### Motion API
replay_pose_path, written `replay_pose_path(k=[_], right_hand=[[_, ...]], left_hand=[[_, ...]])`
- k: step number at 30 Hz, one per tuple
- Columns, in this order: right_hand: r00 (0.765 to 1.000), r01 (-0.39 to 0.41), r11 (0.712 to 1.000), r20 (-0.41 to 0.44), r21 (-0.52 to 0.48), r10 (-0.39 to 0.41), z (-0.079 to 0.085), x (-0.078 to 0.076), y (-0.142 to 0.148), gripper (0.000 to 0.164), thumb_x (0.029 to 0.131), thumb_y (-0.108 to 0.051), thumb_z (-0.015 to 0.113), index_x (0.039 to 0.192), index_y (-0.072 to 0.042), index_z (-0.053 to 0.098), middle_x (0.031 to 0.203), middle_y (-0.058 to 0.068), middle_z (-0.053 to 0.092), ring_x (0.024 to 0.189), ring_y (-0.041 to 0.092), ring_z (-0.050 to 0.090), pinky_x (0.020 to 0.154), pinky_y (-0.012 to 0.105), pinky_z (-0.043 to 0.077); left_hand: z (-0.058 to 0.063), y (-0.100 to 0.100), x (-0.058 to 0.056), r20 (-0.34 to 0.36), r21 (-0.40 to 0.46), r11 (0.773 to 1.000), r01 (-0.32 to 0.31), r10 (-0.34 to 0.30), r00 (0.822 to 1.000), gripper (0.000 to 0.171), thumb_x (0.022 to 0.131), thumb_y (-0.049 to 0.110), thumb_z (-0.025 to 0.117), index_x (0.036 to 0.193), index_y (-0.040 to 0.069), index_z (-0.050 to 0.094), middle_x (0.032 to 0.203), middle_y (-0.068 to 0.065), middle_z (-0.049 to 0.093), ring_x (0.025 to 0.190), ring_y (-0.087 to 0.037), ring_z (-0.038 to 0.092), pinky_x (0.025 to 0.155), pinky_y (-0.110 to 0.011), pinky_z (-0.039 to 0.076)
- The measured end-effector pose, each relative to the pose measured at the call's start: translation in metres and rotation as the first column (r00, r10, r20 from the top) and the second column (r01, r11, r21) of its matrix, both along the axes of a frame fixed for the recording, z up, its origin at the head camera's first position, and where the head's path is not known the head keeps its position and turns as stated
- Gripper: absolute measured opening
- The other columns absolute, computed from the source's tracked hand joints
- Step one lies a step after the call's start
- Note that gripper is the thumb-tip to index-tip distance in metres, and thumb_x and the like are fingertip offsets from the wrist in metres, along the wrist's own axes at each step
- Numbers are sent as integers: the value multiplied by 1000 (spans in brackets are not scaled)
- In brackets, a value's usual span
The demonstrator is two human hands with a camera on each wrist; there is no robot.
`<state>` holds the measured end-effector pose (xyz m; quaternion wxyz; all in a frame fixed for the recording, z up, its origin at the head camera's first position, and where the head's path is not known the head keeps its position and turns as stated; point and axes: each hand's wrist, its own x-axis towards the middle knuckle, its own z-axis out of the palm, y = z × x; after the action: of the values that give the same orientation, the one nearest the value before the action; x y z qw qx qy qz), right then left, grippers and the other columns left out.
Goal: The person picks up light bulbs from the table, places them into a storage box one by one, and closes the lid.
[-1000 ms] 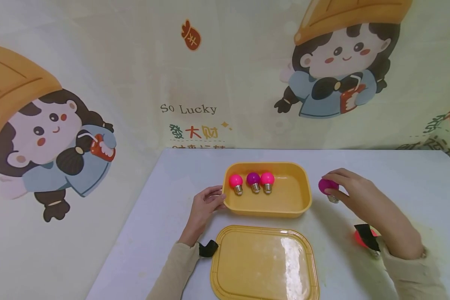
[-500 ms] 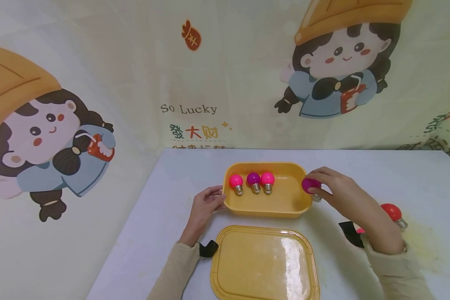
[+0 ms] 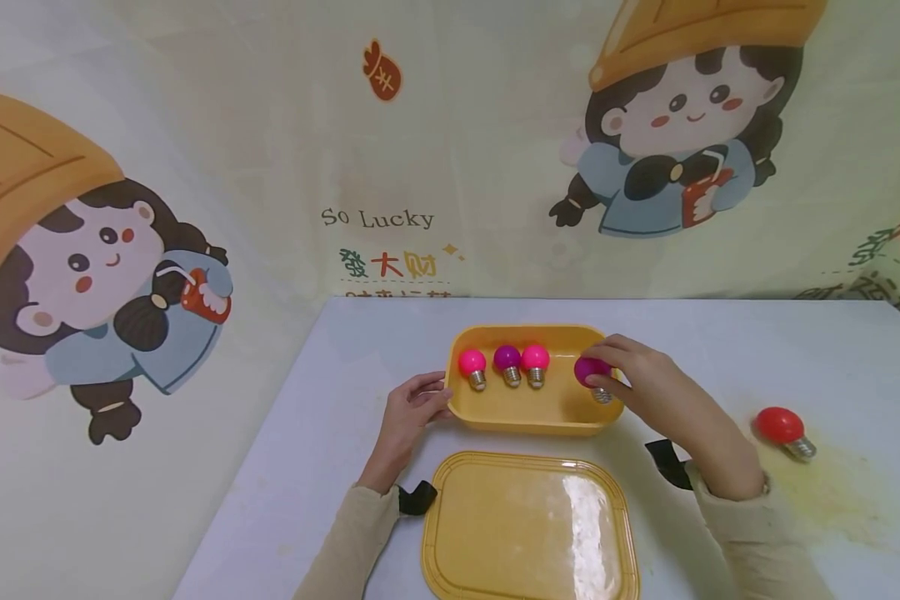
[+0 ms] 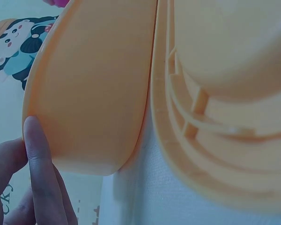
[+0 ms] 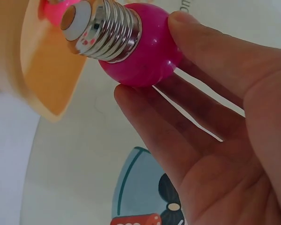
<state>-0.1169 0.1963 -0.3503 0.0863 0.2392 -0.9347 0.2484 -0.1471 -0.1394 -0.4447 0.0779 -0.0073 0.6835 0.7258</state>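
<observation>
My right hand [image 3: 648, 387] pinches a purple light bulb [image 3: 591, 369] by its round globe, over the right end of the yellow box [image 3: 540, 423]. In the right wrist view the bulb's silver screw base [image 5: 114, 33] points away from the fingers. My left hand [image 3: 412, 412] holds the box's left end, thumb at the rim. The left wrist view shows fingertips [image 4: 33, 133] on the box wall. Inside the box, toward the left, lie a pink bulb [image 3: 472, 362], a purple bulb [image 3: 507, 359] and another pink bulb [image 3: 535, 359].
A yellow lid [image 3: 510, 525] lies on the white table [image 3: 292, 467] in front of the box. To the right, a red bulb [image 3: 780, 426] rests on its side near a yellowish stain. A printed cloth [image 3: 495, 150] hangs behind the table.
The right hand has carried the purple bulb leftward, from beside the box to over its right end. The red bulb has come out from behind the forearm. The left hand stays put.
</observation>
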Motion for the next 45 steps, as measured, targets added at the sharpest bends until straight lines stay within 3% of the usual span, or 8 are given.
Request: replay_pose_path(k=[8, 20, 29, 37, 45], right_hand=[[999, -36, 999, 18, -29, 37, -2, -4, -12, 26, 82, -4, 79, 106, -4, 70, 101, 6, 65, 87, 20, 61, 73, 38, 61], [998, -36, 999, 53, -25, 37, -18, -13, -29, 27, 82, -2, 79, 107, -1, 70, 101, 10, 65, 90, 23, 62, 75, 37, 61], [997, -55, 998, 60, -16, 56, -30, -21, -41, 23, 82, -7, 80, 103, -3, 73, 95, 7, 65, 83, 19, 60, 74, 33, 59], [996, -50, 999, 75, 18, 49, -37, -27, -49, 24, 83, -8, 79, 105, 0, 72, 92, 7, 65, 83, 22, 61, 79, 39, 59], [997, -59, 997, 54, 42, 56, -47, -33, -53, 22, 83, -13, 80, 99, -2, 72, 87, 6, 64, 77, 21, 59, 77, 39, 59]], left_hand=[[-2, -1, 0, -2, -18, 1000, -1, 1, 1000, 43, 89, 8, 74, 129, -3, 60, 116, -21, 60, 85, -18, 67, 75, -31, 63], [-2, -2, 1, -2, -23, 1000, -11, 11, 1000, 40, 89, 7, 74, 127, -2, 62, 114, -19, 61, 86, -19, 67, 74, -32, 63], [-3, -3, 1, -8, -19, 1000, -7, 7, 1000, 40, 89, 7, 73, 127, -3, 61, 113, -18, 61, 87, -21, 67, 75, -32, 63], [-1, 0, -1, -11, -14, 1000, 5, -5, 1000, 41, 90, 8, 73, 128, -2, 61, 118, -23, 60, 89, -21, 68, 75, -32, 63], [0, 0, -1, -1, -12, 1000, -5, 5, 1000, 40, 89, 5, 73, 127, -3, 61, 112, -17, 61, 84, -17, 67, 73, -31, 63]])
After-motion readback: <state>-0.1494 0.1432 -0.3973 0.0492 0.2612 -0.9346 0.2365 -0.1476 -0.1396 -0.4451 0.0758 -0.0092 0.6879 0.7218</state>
